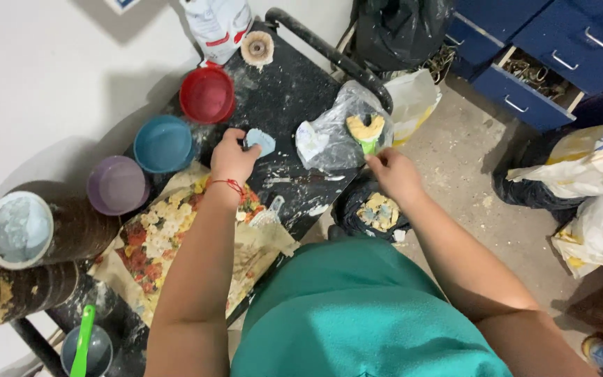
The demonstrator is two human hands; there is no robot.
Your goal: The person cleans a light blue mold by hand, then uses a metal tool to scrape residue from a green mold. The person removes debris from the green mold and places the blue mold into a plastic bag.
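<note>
A: Left hand (232, 159) — pose?

B: Forearm stretched far across the dark cart top (294, 91), wrist ringed by a red thread bracelet (226, 183), back of hand toward the camera. Fingers curled and pinched on the left edge of a small pale-blue piece (260, 141), flat on the cart top, just right of the knuckles.

A: Right hand (393, 172)?

B: Arm bent outward at the elbow, hand at the right edge of the cart. Fingers drawn together around the lower end of a green handle (368, 146); exact grip hidden by the hand's back. Handle pointing far and slightly left, ending in a yellow, crusted head (365, 127) just beyond the fingertips.

A: Position of that tool relative to the rest?

B: Lying on a crumpled clear plastic bag (329, 132), between the two hands, nearer the right. Below the right hand, off the cart edge, a black bag (375, 209) with yellowish lumps inside.

A: Surroundings of the left hand?

B: Left of it, a row of bowls: red (207, 94) farthest, then blue (164, 144), then purple (117, 184) nearer. Under the forearm, a flowered sheet (162, 234). Far left, two dark cylinders (71, 230) on their sides, mouths caked pale. Near left corner, a grey cup with a green stick (84, 340).

A: Far edge?

B: White bag (216, 24) and a round brush-like wheel (257, 47); blue drawers (560, 49) far right.
</note>
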